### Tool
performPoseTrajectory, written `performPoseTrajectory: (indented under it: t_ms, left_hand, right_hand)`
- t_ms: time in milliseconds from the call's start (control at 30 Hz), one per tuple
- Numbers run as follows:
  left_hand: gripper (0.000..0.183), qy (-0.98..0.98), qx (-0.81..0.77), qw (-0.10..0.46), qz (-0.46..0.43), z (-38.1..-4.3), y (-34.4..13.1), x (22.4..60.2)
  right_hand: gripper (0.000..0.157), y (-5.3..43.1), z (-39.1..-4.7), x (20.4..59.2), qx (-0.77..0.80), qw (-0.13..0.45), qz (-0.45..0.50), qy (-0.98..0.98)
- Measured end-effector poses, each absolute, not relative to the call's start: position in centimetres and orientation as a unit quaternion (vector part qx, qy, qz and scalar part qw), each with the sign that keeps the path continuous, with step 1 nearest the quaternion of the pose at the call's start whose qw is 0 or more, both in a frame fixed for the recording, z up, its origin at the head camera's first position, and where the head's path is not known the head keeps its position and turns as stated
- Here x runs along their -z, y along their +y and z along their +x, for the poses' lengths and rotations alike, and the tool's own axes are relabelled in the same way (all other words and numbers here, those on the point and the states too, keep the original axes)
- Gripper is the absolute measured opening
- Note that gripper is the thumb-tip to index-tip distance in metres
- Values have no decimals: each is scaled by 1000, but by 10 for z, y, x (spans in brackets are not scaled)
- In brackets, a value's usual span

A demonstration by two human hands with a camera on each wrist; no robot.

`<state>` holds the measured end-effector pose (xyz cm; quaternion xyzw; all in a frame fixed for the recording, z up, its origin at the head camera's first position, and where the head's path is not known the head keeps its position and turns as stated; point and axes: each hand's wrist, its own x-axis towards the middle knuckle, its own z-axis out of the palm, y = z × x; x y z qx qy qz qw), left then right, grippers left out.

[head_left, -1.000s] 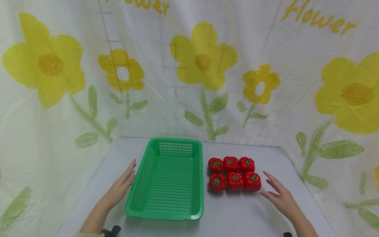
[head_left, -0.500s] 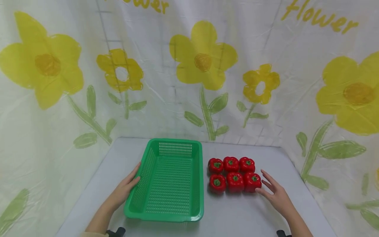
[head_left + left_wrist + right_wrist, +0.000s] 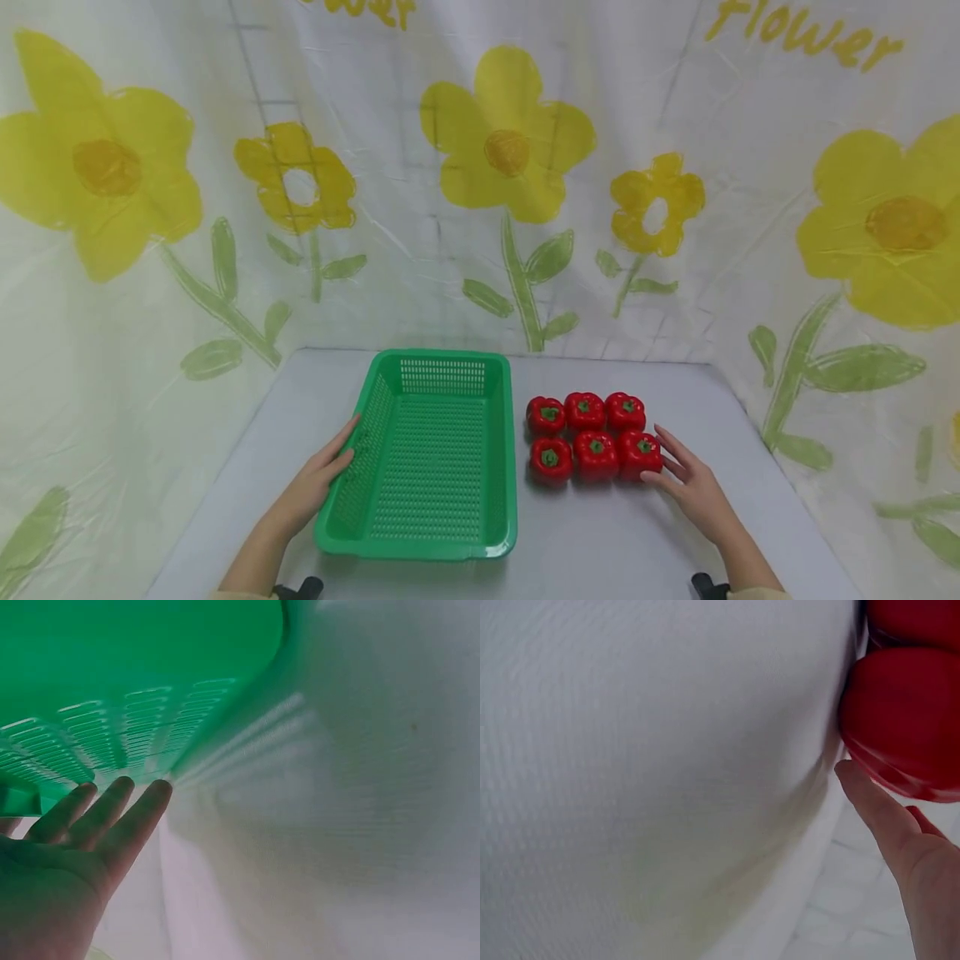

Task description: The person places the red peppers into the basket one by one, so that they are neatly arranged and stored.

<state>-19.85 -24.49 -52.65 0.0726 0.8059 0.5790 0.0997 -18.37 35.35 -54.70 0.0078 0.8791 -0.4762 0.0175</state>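
Note:
A green plastic basket (image 3: 427,467) with slotted walls stands left of centre on the table. My left hand (image 3: 307,483) holds its left rim, thumb over the edge; in the left wrist view several fingers (image 3: 135,829) lie against the outer wall under the rim. To the right of the basket several red bell peppers with green stems sit in two rows. My right hand (image 3: 693,492) is beside the front right bell pepper (image 3: 639,456), thumb in front and fingers at its right side. In the right wrist view a fingertip is close to that pepper (image 3: 904,720); contact is unclear.
The back row of bell peppers (image 3: 585,412) stands close behind the front row (image 3: 596,457). A white table (image 3: 585,542) bears everything. A white curtain (image 3: 420,292) with painted yellow flowers hangs behind and along both sides.
My left hand has moved right from beside the basket and taken hold of its left rim. My right hand has moved left, up to the front right bell pepper. Basket and peppers stay put.

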Motion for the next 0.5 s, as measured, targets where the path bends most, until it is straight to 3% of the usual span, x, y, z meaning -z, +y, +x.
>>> performPoseTrajectory:
  t_ms: [500]
  left_hand:
    - [54, 755, -641, 132, 48, -196, -245, 528]
  right_hand:
    - [94, 351, -189, 553, 494, 44, 26, 868]
